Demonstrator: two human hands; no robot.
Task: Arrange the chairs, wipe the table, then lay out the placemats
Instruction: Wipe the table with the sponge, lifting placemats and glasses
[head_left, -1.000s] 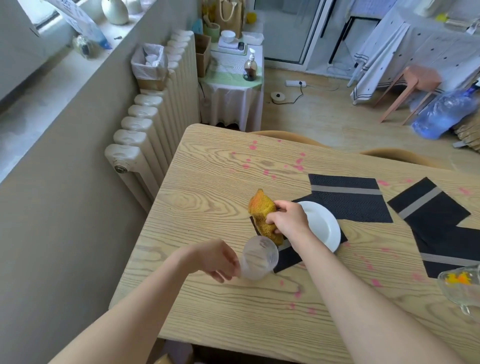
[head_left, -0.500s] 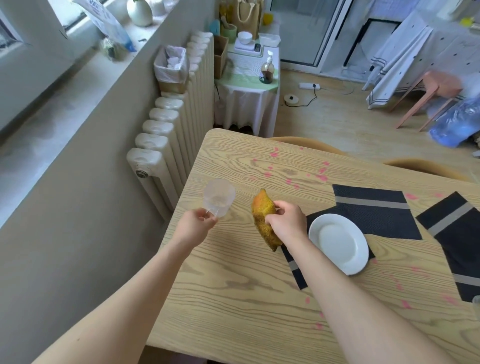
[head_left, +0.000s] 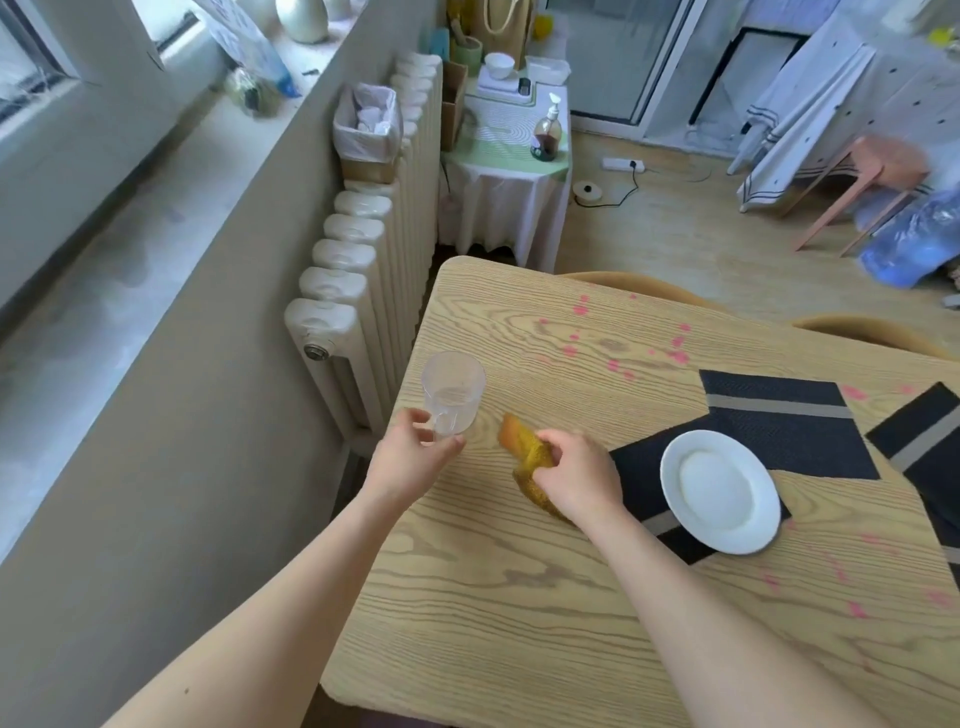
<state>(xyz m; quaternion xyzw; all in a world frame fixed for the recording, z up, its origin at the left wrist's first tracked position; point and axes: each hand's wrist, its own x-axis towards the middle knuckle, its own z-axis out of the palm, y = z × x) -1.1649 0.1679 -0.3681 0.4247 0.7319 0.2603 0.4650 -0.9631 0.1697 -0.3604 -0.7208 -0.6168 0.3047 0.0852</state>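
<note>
Clear plastic cup (head_left: 453, 392), seemingly empty, is pinched by its handle in my left hand (head_left: 415, 460) at the wooden table's (head_left: 519, 597) edge; a careless release could tip it to the floor. My right hand (head_left: 576, 480) grips the crumpled yellow-orange cloth (head_left: 524, 447), and wiping rightward could shove the empty round white plate (head_left: 719, 491) off the black placemat (head_left: 779, 421) just right of that hand.

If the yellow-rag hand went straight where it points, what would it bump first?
The right hand with its rag would probably reach the clear cup in the left hand first; depth is unclear.
</note>
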